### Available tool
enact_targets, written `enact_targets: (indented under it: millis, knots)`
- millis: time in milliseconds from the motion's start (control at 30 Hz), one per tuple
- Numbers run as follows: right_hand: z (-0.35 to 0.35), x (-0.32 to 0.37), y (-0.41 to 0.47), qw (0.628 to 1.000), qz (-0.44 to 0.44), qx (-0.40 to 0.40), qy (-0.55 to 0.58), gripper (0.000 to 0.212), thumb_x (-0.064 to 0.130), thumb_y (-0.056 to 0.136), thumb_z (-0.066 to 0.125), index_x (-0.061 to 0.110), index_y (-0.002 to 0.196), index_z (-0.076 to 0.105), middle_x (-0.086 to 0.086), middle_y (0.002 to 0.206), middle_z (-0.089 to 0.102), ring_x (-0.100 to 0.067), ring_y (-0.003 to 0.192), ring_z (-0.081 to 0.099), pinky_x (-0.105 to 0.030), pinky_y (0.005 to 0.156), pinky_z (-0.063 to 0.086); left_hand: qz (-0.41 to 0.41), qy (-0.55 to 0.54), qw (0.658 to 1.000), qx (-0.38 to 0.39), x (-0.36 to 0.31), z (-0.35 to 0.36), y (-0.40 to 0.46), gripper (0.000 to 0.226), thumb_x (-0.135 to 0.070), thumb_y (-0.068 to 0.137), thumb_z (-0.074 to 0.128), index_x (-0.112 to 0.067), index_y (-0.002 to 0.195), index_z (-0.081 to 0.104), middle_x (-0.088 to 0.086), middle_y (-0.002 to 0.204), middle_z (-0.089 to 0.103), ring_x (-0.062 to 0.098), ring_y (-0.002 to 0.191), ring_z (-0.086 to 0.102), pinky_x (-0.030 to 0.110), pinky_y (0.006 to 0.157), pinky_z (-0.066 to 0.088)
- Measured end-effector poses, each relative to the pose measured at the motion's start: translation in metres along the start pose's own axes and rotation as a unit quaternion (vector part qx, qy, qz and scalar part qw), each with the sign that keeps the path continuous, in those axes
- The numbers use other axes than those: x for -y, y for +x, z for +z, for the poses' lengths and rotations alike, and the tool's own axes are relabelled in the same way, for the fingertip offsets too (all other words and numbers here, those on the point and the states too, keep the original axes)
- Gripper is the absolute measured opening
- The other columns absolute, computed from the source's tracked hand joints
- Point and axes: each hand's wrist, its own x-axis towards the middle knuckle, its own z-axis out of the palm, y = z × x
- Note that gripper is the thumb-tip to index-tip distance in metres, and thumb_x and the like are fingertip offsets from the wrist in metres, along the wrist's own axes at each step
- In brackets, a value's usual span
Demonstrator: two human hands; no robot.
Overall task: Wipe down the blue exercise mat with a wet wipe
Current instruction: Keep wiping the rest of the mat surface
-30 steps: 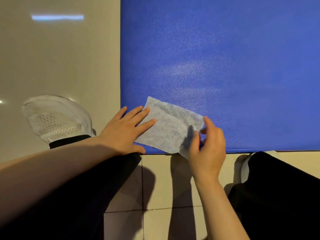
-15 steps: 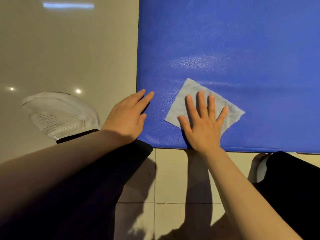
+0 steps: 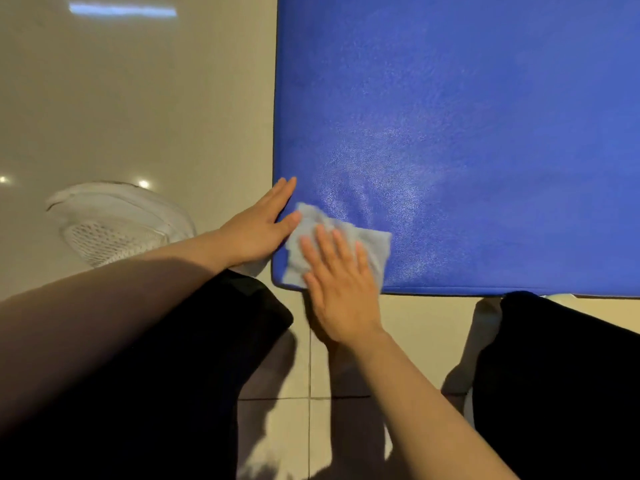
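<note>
From the head view, the blue exercise mat [image 3: 467,133] lies flat on a glossy beige tiled floor [image 3: 138,98], its near left corner just ahead of the person's knees. A pale wet wipe [image 3: 375,245], somewhat crumpled, sits on that corner of the mat, close to both its left and near edges.

The right hand [image 3: 341,289] lies palm down on the wipe with fingers straight and slightly spread, pressing it against the mat; the heel of the hand reaches back past the mat's near edge. The left hand [image 3: 258,226] rests flat at the mat's left edge, fingers extended and together, holding nothing. Its thumb appears to touch the wipe's left end, though the blur there makes this uncertain.

A sheen shows on the mat beyond the wipe. A white mesh shoe [image 3: 114,223] sits on the floor left of the left forearm. Dark trousers [image 3: 554,375] cover both legs.
</note>
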Motion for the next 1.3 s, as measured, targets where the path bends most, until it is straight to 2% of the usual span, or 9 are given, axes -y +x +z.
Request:
enact_targets:
  millis: [133, 233, 400, 567, 700, 900, 1033, 1200, 1300]
  knots:
    - [-0.011, -0.076, -0.028, 0.973, 0.226, -0.036, 0.0, 0.055, 0.033, 0.101, 0.025, 0.013, 0.151, 0.032, -0.013, 0.158, 0.027, -0.031, 0.146, 0.024, -0.048, 0.115, 0.016, -0.034, -0.148, 0.988, 0.003, -0.009, -0.003, 0.001, 0.056, -0.029, 0.106, 0.032, -0.024, 0.155, 0.006, -0.018, 0.151, 0.018, -0.005, 0.133, 0.019, 0.007, 0.102, 0.015]
    - [-0.012, -0.083, -0.026, 0.957, 0.284, -0.06, 0.02, 0.056, 0.034, 0.102, 0.023, 0.008, 0.151, 0.031, -0.016, 0.159, 0.024, -0.037, 0.147, 0.017, -0.051, 0.118, 0.013, -0.038, -0.193, 0.98, -0.001, -0.012, -0.004, 0.001, 0.054, -0.032, 0.106, 0.029, -0.026, 0.155, 0.008, -0.015, 0.158, 0.015, -0.001, 0.14, 0.019, 0.016, 0.112, 0.017]
    - [0.005, 0.013, 0.0, 0.999, 0.036, -0.028, 0.012, 0.054, 0.032, 0.097, 0.034, 0.012, 0.146, 0.044, -0.013, 0.155, 0.035, -0.036, 0.145, 0.022, -0.051, 0.117, 0.018, -0.024, -0.143, 0.989, -0.014, -0.011, -0.001, 0.001, 0.054, -0.032, 0.106, 0.026, -0.017, 0.156, 0.011, -0.005, 0.162, 0.01, 0.008, 0.148, 0.011, 0.032, 0.122, 0.009]
    - [0.003, 0.005, 0.007, 0.997, -0.082, 0.015, 0.004, 0.052, 0.036, 0.099, 0.034, 0.016, 0.147, 0.042, -0.009, 0.155, 0.037, -0.031, 0.145, 0.027, -0.047, 0.119, 0.015, -0.031, -0.174, 0.983, -0.038, -0.009, 0.001, 0.003, 0.051, -0.026, 0.107, 0.028, -0.015, 0.154, 0.016, -0.008, 0.157, 0.021, 0.004, 0.143, 0.022, 0.018, 0.116, 0.017]
    - [-0.02, -0.099, -0.012, 0.986, 0.164, -0.03, 0.01, 0.067, 0.05, 0.098, 0.032, 0.009, 0.151, 0.032, -0.015, 0.158, 0.028, -0.033, 0.148, 0.018, -0.045, 0.12, 0.011, -0.025, -0.199, 0.98, -0.019, -0.014, 0.001, 0.0, 0.045, -0.023, 0.106, 0.03, -0.025, 0.15, 0.02, -0.025, 0.139, 0.028, -0.007, 0.127, 0.028, -0.005, 0.087, 0.029]
    - [-0.044, -0.167, -0.024, 0.934, 0.356, -0.031, 0.023, 0.069, 0.046, 0.097, 0.016, 0.005, 0.153, 0.025, -0.021, 0.159, 0.02, -0.039, 0.147, 0.015, -0.053, 0.119, 0.012, -0.023, -0.104, 0.993, -0.045, -0.013, 0.004, 0.004, 0.051, -0.028, 0.106, 0.028, -0.017, 0.154, 0.015, -0.008, 0.158, 0.017, 0.005, 0.146, 0.013, 0.021, 0.117, 0.008]
    - [-0.029, -0.102, -0.019, 0.972, 0.234, 0.002, -0.016, 0.057, 0.034, 0.1, 0.023, 0.012, 0.15, 0.038, -0.018, 0.155, 0.032, -0.048, 0.143, 0.021, -0.059, 0.117, 0.013, -0.033, -0.061, 0.996, -0.06, -0.011, 0.008, 0.008, 0.051, -0.029, 0.106, 0.029, -0.019, 0.154, 0.016, -0.005, 0.161, 0.014, 0.006, 0.148, 0.009, 0.017, 0.113, 0.004]
    - [-0.007, 0.001, -0.012, 0.997, 0.003, 0.064, -0.049, 0.053, 0.047, 0.094, 0.037, 0.03, 0.143, 0.047, -0.003, 0.152, 0.042, -0.035, 0.14, 0.034, -0.07, 0.105, 0.017, -0.023, -0.032, 0.997, -0.067, -0.006, 0.006, 0.008, 0.051, -0.025, 0.105, 0.033, -0.019, 0.154, 0.019, -0.003, 0.162, 0.015, 0.007, 0.148, 0.011, 0.021, 0.118, 0.006]
    - [-0.007, -0.009, -0.011, 0.996, 0.037, 0.075, -0.024, 0.054, 0.05, 0.093, 0.037, 0.031, 0.142, 0.048, -0.006, 0.151, 0.043, -0.036, 0.139, 0.039, -0.065, 0.107, 0.02, -0.018, 0.002, 0.998, -0.061, -0.003, 0.008, 0.007, 0.055, -0.029, 0.103, 0.038, -0.022, 0.154, 0.018, -0.004, 0.163, 0.009, 0.005, 0.148, 0.007, 0.015, 0.112, 0.005]
